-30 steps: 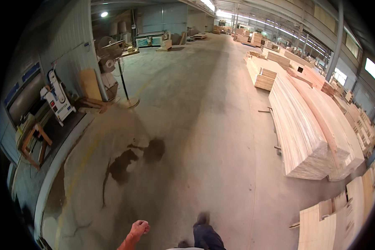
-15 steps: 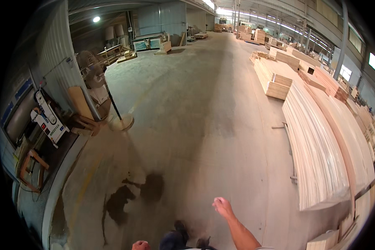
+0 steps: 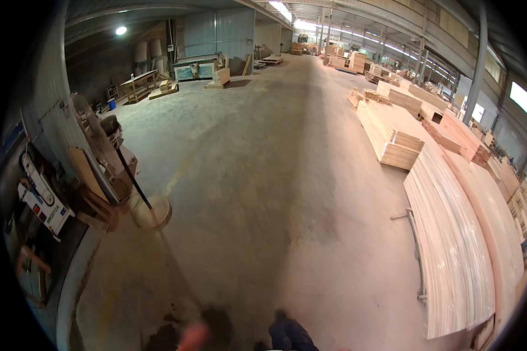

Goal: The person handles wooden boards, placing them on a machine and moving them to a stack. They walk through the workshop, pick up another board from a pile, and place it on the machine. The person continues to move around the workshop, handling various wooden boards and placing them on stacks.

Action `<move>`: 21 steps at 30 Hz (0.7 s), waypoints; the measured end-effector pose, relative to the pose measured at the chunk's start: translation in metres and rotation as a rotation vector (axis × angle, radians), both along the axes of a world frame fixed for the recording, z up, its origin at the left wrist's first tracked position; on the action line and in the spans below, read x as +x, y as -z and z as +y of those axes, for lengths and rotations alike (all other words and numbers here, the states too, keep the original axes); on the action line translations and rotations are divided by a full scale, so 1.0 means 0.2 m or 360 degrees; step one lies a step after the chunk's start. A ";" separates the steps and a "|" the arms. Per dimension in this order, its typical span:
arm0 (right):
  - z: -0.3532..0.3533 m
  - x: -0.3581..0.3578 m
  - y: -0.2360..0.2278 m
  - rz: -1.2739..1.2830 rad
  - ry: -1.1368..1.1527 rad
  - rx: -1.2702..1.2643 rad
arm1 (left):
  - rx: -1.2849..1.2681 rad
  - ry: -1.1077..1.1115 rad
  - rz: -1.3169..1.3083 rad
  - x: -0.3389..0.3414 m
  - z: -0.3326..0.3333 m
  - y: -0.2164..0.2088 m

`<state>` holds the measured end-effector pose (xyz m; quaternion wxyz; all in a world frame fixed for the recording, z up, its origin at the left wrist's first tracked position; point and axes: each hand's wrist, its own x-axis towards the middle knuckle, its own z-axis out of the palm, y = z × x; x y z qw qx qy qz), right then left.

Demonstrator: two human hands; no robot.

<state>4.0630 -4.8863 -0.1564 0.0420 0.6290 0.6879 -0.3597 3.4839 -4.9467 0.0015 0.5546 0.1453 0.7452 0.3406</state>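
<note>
My left hand (image 3: 194, 337) shows at the lower edge, smeared by motion, so its fingers cannot be made out. It is over the concrete floor (image 3: 240, 234), beside dark wet-looking stains (image 3: 219, 327). Nothing can be seen in it. My right hand is out of the picture. One dark-clad leg (image 3: 291, 334) of mine reaches forward at the bottom.
Long wrapped stacks of boards (image 3: 445, 245) line the right, with a shorter timber stack (image 3: 389, 131) beyond. A metal bar (image 3: 401, 216) juts from the rack. On the left are a pedestal fan's round base (image 3: 151, 212) and a white machine panel (image 3: 44, 202).
The view has advanced: the fan base and timber stacks are nearer and lower. My right hand has dropped out of view, and my left hand has swung slightly up and blurred.
</note>
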 end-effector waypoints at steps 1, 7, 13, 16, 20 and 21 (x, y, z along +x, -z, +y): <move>0.06 -0.05 0.03 -0.0030 -0.0032 -0.0013 | 0.0055 -0.0011 0.0014 -0.08 0.19 -0.02; 1.05 -0.60 0.38 0.0247 -0.0408 0.0549 | 0.0051 -0.0045 0.0032 -0.41 0.97 0.05; 2.55 -1.80 -0.50 0.1145 0.0978 -0.0384 | 0.0019 -0.0216 0.0055 -0.72 1.41 -0.06; 3.06 -2.13 -0.69 0.1070 0.0717 -0.0251 | 0.0001 -0.0327 -0.0058 -0.95 1.57 0.21; 3.53 -2.42 -0.66 0.1005 0.0693 -0.0184 | -0.0016 0.0093 0.0026 -1.26 2.04 0.22; 3.61 -2.44 -0.60 0.0967 0.0738 -0.0247 | -0.0060 -0.0027 0.0014 -1.34 2.17 0.26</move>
